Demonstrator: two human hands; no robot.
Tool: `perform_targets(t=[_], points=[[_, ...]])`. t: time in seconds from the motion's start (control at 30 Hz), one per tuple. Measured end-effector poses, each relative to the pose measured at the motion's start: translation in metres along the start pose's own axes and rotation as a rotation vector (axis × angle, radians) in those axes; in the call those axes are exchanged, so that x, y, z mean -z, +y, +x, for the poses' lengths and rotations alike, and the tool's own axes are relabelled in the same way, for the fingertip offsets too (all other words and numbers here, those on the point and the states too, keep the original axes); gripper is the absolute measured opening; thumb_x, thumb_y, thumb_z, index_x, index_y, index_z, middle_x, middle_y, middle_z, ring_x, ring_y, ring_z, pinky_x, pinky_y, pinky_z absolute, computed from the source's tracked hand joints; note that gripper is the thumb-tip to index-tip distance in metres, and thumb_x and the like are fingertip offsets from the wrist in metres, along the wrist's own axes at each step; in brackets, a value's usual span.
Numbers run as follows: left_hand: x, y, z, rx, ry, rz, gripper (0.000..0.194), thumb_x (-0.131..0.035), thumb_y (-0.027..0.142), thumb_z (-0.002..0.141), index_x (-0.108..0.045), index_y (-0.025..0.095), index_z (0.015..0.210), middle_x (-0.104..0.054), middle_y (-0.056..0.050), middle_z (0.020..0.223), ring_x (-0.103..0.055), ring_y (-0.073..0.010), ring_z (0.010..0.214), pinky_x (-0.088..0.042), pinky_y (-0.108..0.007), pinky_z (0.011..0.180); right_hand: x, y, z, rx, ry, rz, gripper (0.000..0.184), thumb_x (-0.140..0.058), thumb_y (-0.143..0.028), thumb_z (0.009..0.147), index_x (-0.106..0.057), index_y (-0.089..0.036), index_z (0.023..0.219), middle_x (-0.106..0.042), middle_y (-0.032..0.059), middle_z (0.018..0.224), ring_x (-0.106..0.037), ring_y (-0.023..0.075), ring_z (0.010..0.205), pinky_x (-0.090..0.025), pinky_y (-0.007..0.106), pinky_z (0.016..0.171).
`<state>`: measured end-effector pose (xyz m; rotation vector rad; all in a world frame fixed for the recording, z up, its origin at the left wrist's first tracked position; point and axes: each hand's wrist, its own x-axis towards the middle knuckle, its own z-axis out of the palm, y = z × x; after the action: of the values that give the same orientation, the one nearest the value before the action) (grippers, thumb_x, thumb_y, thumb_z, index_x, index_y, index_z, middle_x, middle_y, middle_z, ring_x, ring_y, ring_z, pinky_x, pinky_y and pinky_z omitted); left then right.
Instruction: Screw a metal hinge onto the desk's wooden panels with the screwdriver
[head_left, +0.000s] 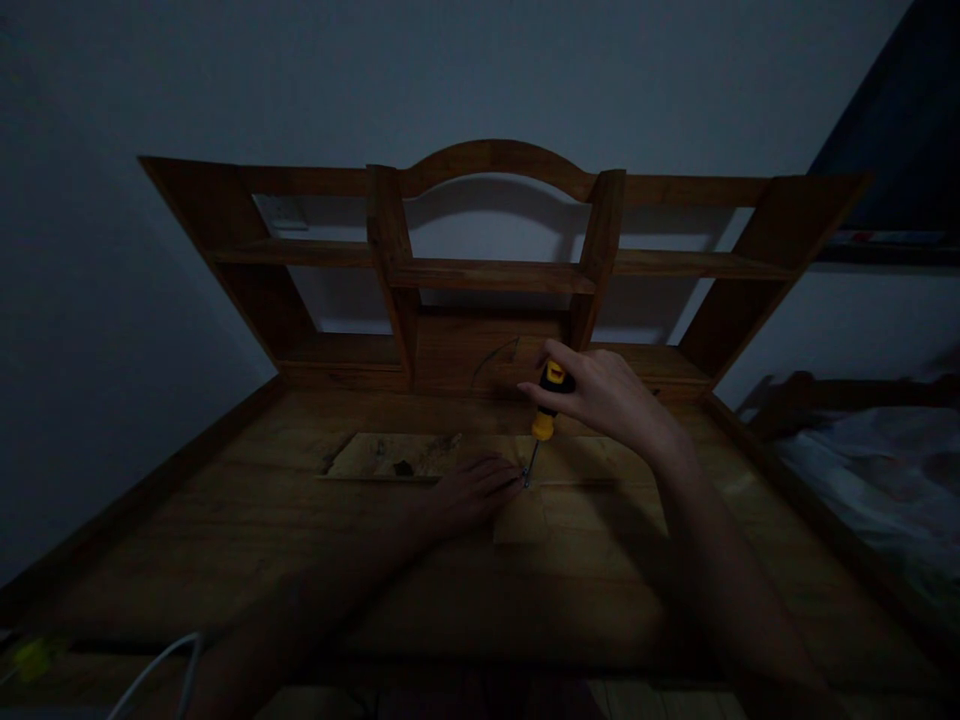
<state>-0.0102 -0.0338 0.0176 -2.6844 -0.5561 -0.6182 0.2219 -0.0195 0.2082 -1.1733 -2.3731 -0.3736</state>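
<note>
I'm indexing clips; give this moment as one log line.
right hand: grips screwdriver, tip down | left hand: beside screwdriver tip | shelf: beyond both hands

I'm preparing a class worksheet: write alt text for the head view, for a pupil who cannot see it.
The right hand holds a yellow and black screwdriver, tip down beside the left hand, over a dimly lit wooden desk. Shelves stand behind.

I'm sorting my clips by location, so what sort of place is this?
Probably a room in a home, perhaps a study or bedroom: there's a wooden desk with an open wooden shelf unit along its back, against a plain wall.
</note>
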Motion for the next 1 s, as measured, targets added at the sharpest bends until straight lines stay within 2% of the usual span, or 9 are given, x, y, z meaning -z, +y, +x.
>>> perform_targets(t=[0.23,0.4,0.6,0.77,0.83,0.93,1.0], points=[[0.001,0.001,-0.004,-0.045,0.016,0.053,0.039,-0.044,0.015,0.099,-0.048,0.014,0.138,-0.062,-0.013,0.130,-0.055,-0.0202,0.124,-0.044,-0.042,0.109,0.002,-0.002,-0.001,-0.007,-0.023,0.008,0.035,-0.050,-0.056,0.094,-0.053,-0.022,0.101,-0.066,0.0029,0.073,-0.062,0.0204,0.068,-0.030,0.027,0.059],[-0.001,0.006,-0.005,-0.071,-0.028,0.180,0.039,-0.046,0.014,0.098,-0.050,0.011,0.136,-0.060,-0.014,0.133,-0.055,-0.0207,0.125,-0.043,-0.040,0.110,0.002,-0.004,0.000,-0.021,-0.024,0.003,0.037,-0.050,-0.057,0.094,-0.053,-0.022,0.101,-0.066,0.0033,0.074,-0.062,0.0207,0.067,-0.030,0.027,0.059],[-0.006,0.016,-0.003,-0.075,0.032,0.347,0.039,-0.042,0.013,0.096,-0.052,0.007,0.134,-0.056,-0.017,0.138,-0.054,-0.0224,0.129,-0.042,-0.039,0.111,0.002,-0.006,0.000,-0.019,-0.021,0.000,0.036,-0.049,-0.057,0.094,-0.053,-0.022,0.102,-0.065,0.0029,0.073,-0.061,0.0203,0.066,-0.031,0.028,0.059],[-0.008,0.017,-0.001,-0.075,0.066,0.356,0.040,-0.040,0.013,0.096,-0.052,0.005,0.134,-0.058,-0.018,0.137,-0.053,-0.0225,0.130,-0.042,-0.037,0.112,0.004,-0.004,-0.002,-0.041,-0.031,0.011,0.036,-0.051,-0.055,0.092,-0.054,-0.021,0.106,-0.065,0.0030,0.074,-0.061,0.0214,0.068,-0.034,0.029,0.061],[-0.010,0.016,-0.001,-0.072,0.075,0.360,0.041,-0.039,0.013,0.096,-0.051,0.003,0.134,-0.058,-0.019,0.136,-0.053,-0.0229,0.130,-0.041,-0.037,0.112,0.007,-0.003,-0.004,-0.038,-0.054,0.075,0.032,-0.055,-0.045,0.091,-0.053,-0.021,0.112,-0.067,0.0035,0.080,-0.062,0.0211,0.070,-0.037,0.029,0.063],[-0.011,0.015,-0.001,-0.076,0.071,0.375,0.042,-0.039,0.012,0.096,-0.049,0.002,0.136,-0.057,-0.019,0.137,-0.053,-0.0227,0.130,-0.041,-0.037,0.113,0.010,-0.002,-0.004,0.028,-0.085,0.253,0.034,-0.056,-0.029,0.089,-0.051,-0.022,0.122,-0.069,0.0052,0.104,-0.064,0.0201,0.084,-0.043,0.029,0.074],[-0.009,0.016,0.000,-0.081,0.057,0.383,0.042,-0.039,0.012,0.097,-0.049,0.003,0.136,-0.057,-0.018,0.137,-0.053,-0.0226,0.130,-0.041,-0.037,0.113,0.010,-0.003,-0.004,0.062,-0.075,0.336,0.033,-0.054,-0.030,0.092,-0.051,-0.023,0.124,-0.066,0.0060,0.116,-0.064,0.0210,0.097,-0.044,0.031,0.084]])
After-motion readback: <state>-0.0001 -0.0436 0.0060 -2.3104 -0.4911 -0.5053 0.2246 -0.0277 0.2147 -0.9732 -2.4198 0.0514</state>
